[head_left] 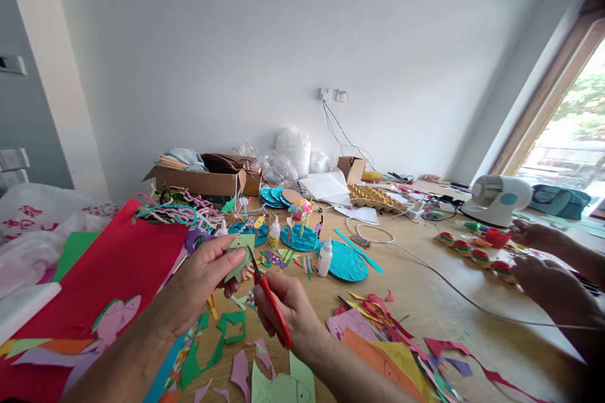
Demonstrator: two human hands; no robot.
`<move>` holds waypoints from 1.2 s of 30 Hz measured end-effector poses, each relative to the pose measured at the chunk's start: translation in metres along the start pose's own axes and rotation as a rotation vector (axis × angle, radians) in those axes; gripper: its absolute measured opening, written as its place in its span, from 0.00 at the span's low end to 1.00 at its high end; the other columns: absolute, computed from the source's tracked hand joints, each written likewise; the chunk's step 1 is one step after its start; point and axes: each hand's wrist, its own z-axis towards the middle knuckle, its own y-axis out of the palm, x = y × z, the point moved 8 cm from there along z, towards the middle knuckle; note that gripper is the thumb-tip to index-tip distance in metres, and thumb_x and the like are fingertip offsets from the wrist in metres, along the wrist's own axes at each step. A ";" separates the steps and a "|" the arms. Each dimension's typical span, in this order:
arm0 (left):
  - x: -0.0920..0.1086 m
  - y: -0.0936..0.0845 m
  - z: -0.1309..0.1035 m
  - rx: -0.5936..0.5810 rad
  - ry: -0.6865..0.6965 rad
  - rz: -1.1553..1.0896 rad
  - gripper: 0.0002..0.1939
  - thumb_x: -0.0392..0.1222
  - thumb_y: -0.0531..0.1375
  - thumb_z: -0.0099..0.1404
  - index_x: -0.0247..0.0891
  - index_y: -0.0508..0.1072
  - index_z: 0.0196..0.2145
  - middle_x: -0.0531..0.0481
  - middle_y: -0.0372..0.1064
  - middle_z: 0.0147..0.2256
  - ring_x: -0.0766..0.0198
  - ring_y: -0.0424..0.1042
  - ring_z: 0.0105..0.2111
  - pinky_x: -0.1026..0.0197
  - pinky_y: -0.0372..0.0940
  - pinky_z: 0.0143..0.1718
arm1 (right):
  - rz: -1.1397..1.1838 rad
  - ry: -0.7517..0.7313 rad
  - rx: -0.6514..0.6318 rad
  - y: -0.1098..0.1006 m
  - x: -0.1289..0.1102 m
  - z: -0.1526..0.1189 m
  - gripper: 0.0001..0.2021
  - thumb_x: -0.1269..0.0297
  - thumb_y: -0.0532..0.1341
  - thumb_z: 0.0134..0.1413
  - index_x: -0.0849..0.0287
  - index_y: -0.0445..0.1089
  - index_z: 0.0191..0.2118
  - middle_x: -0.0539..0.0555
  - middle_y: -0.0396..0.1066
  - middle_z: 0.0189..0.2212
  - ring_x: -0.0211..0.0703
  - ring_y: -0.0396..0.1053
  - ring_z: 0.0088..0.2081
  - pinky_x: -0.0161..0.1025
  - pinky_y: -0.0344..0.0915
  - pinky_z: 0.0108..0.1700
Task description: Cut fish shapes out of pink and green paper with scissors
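My left hand pinches a piece of pale green paper with a fish outline and an eye drawn on it. Red-handled scissors sit in my right hand, their blades pointing up at the paper's right edge. How far the blades are parted is hard to see. Below my hands lies another pale green sheet with a fish drawn on it, beside green paper offcuts and pink scraps.
Glue bottles stand by blue discs. Orange paper and coloured scraps lie front right. Red sheets cover the left. A white cable crosses the table near a fan. Another person's hands are at the far right.
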 end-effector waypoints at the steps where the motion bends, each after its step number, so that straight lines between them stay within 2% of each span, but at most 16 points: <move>1: 0.000 0.000 0.000 0.001 -0.001 -0.002 0.13 0.50 0.62 0.59 0.38 0.68 0.27 0.56 0.65 0.21 0.69 0.62 0.20 0.66 0.55 0.22 | 0.002 0.003 -0.001 0.000 0.000 0.000 0.17 0.54 0.60 0.51 0.57 0.58 0.21 0.43 0.56 0.13 0.30 0.53 0.15 0.29 0.49 0.17; 14: 0.002 0.000 0.000 -0.010 -0.003 0.031 0.12 0.49 0.60 0.62 0.39 0.67 0.26 0.57 0.64 0.21 0.70 0.61 0.20 0.66 0.55 0.21 | -0.006 -0.017 -0.002 -0.002 0.003 0.002 0.16 0.55 0.60 0.52 0.56 0.58 0.20 0.42 0.56 0.12 0.29 0.52 0.14 0.28 0.48 0.16; 19: 0.008 -0.002 0.000 0.013 0.070 0.086 0.15 0.50 0.59 0.62 0.41 0.62 0.24 0.60 0.57 0.20 0.69 0.59 0.21 0.65 0.56 0.22 | -0.015 -0.008 0.008 -0.002 0.001 0.002 0.16 0.55 0.60 0.51 0.56 0.57 0.20 0.42 0.56 0.12 0.29 0.52 0.14 0.28 0.49 0.16; 23: 0.012 -0.002 0.001 0.015 0.112 0.147 0.14 0.50 0.57 0.63 0.41 0.62 0.25 0.59 0.56 0.21 0.68 0.58 0.22 0.64 0.56 0.24 | -0.019 -0.007 0.004 -0.002 0.000 0.001 0.14 0.58 0.58 0.50 0.56 0.56 0.20 0.42 0.56 0.12 0.30 0.53 0.14 0.28 0.49 0.17; 29: 0.010 0.001 0.003 -0.026 0.086 0.186 0.14 0.52 0.56 0.61 0.41 0.62 0.26 0.59 0.55 0.21 0.68 0.57 0.21 0.63 0.54 0.23 | -0.019 -0.054 -0.014 -0.003 -0.006 0.000 0.08 0.64 0.54 0.48 0.56 0.57 0.21 0.43 0.57 0.13 0.30 0.53 0.15 0.28 0.48 0.17; 36: 0.006 0.000 0.003 -0.041 0.053 0.168 0.16 0.55 0.57 0.60 0.41 0.60 0.26 0.59 0.54 0.22 0.68 0.54 0.22 0.64 0.54 0.23 | -0.028 -0.052 -0.014 -0.003 -0.003 0.002 0.10 0.62 0.55 0.49 0.56 0.57 0.21 0.43 0.56 0.13 0.30 0.53 0.15 0.28 0.48 0.16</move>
